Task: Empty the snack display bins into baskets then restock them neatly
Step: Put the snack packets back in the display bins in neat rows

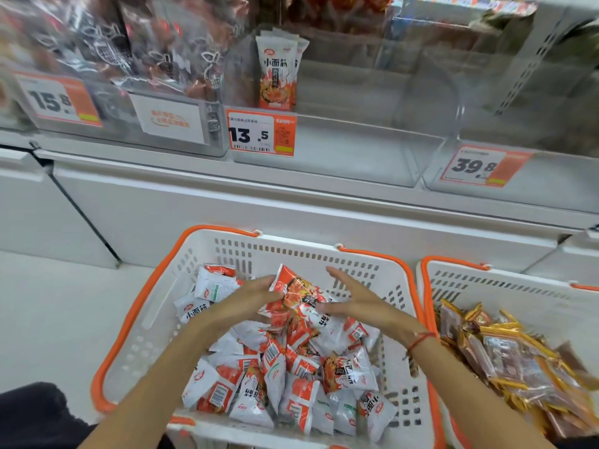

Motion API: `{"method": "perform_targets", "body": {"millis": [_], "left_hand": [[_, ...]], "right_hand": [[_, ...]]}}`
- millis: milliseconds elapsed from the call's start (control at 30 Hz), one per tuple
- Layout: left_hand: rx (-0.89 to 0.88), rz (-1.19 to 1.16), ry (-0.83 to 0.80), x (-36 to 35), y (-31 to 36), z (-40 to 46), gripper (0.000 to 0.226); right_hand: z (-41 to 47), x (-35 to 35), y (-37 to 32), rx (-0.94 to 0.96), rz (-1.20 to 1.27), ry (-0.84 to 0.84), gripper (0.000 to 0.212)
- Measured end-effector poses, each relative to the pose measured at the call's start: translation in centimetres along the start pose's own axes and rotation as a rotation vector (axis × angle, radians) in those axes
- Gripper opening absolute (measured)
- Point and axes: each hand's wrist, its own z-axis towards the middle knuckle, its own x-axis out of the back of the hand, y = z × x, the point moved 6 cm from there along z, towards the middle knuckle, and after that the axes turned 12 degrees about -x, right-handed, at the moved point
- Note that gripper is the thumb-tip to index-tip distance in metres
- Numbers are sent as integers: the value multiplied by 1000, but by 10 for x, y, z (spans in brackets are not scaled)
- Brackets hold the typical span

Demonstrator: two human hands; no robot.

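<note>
restock | left hand (256,294) fingers pinch packet (293,288) over near basket (155,296) | right hand (353,303) fingers wide beside it | tip: stand packets upright in far bin (324,150), labels forward

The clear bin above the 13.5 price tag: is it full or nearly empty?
Nearly empty: the clear bin holds only a few upright packets at its left; the rest shows bare floor.
</note>
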Motion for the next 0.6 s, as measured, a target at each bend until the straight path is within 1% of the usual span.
{"method": "perform_targets", "body": {"millis": [67,100,133,200,233,267,300,333,367,400,467,500,533,567,600], "left_hand": [[-86,32,-8,2,9,-1,26],[-134,52,16,5,10,2,25],[-162,83,45,5,15,2,20],[-208,89,136,7,20,5,7],[-214,62,164,8,20,7,10],[-197,55,170,9,20,7,13],[-175,87,130,9,14,10,10],[-142,175,73,8,11,11,3],[-122,252,11,6,6,12,10],[-104,321,-16,6,2,12,27],[-101,323,-11,6,-2,11,69],[-111,292,-43,2,-2,11,82],[-122,272,-90,-3,0,10,84],[-127,232,-144,-8,-1,11,76],[-145,225,-162,-9,-1,10,63]], "right_hand": [[-7,6,-2,10,77,-121,61],[-11,9,-6,30,98,-150,49],[-12,13,-8,48,118,-148,42],[-12,25,-12,68,182,-40,33],[-14,32,-15,76,254,28,29],[-15,38,-16,94,332,86,27],[-16,43,-17,112,398,141,28],[-14,48,-15,127,443,199,30],[-14,52,-15,126,474,263,32],[-14,54,-15,133,474,318,31],[-12,53,-22,165,399,382,30],[-11,49,-28,189,338,385,34],[-7,43,-32,219,272,384,42],[-4,36,-37,242,234,369,46],[0,29,-39,251,234,345,44]]}}
